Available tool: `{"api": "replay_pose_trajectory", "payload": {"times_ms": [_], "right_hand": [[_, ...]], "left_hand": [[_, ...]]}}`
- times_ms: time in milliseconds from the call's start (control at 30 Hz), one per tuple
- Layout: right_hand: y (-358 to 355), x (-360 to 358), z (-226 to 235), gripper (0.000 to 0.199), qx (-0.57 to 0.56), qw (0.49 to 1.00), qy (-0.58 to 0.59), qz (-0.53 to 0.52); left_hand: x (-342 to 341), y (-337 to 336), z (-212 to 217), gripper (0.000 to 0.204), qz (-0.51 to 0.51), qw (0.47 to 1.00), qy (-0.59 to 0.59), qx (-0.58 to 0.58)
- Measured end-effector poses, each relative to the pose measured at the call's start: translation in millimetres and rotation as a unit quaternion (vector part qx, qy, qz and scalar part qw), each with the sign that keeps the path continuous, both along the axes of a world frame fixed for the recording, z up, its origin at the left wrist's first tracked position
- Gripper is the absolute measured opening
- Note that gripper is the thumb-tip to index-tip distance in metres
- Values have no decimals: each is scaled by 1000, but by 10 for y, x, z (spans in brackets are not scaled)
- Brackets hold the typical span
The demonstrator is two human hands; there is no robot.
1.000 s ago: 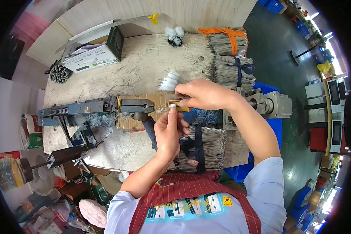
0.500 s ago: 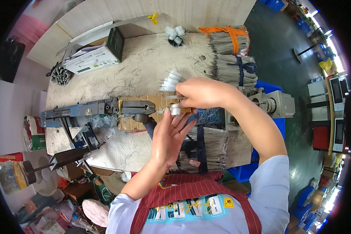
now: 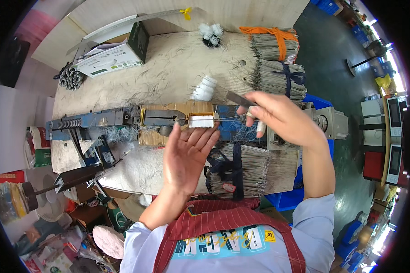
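**Left palm spread at white bristles, right hand gripping metal strip**

Workbench (image 3: 168,54): pale, wooden, littered with dark stray bristles. Across it, left to right, runs a long blue machine (image 3: 95,119).

Carton (image 3: 111,63), white and dark green, papers inside, at far left of bench.

Three bundles of thin wires on the right side: orange-tied bundle (image 3: 265,51) farthest, dark-tied bundle (image 3: 269,77) just nearer, third bundle (image 3: 255,168) on the near side of the machine.

Right hand (image 3: 280,116): over the machine's right part, thumb and fingers closed on a flat metal strip; pale wraps on some fingertips.

Left hand (image 3: 187,152): on the near side, palm up, fingers extended, thumb well apart; no object visible in it. Fingertips at near edge of the bristles; cannot tell whether they touch.

Dark clamp (image 3: 157,117): on the machine, left of the bristles.

White brush piece (image 3: 204,88): beyond the machine, mid-bench.

White bristles (image 3: 201,122): short row, against a yellowish frame (image 3: 200,113), right of the clamp.

Flat metal strip (image 3: 237,98): grey, slanting, its free end pointing far-left.
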State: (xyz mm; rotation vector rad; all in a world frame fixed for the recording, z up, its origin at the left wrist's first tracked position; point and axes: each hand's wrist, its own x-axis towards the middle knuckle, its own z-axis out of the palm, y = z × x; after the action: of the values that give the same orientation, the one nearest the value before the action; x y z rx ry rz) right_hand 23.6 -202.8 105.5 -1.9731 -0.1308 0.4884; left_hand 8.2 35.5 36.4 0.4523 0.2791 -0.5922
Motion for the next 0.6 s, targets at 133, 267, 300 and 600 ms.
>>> {"api": "replay_pose_trajectory", "payload": {"times_ms": [133,267,300,600], "right_hand": [[295,-140,-180,19,-122,949,-289,25],[612,-190,-378,15,-179,904,-386,47],[657,-188,-436,15,-224,891,-392,45],[552,-146,-322,15,-148,921,-351,-79]], "left_hand": [[-52,-90,-17,58,29,998,-16,47],[-63,6,-90,48,30,999,34,-28],[-65,-6,-59,49,27,999,28,-29],[-88,-125,62,55,2,999,-43,24]]}}
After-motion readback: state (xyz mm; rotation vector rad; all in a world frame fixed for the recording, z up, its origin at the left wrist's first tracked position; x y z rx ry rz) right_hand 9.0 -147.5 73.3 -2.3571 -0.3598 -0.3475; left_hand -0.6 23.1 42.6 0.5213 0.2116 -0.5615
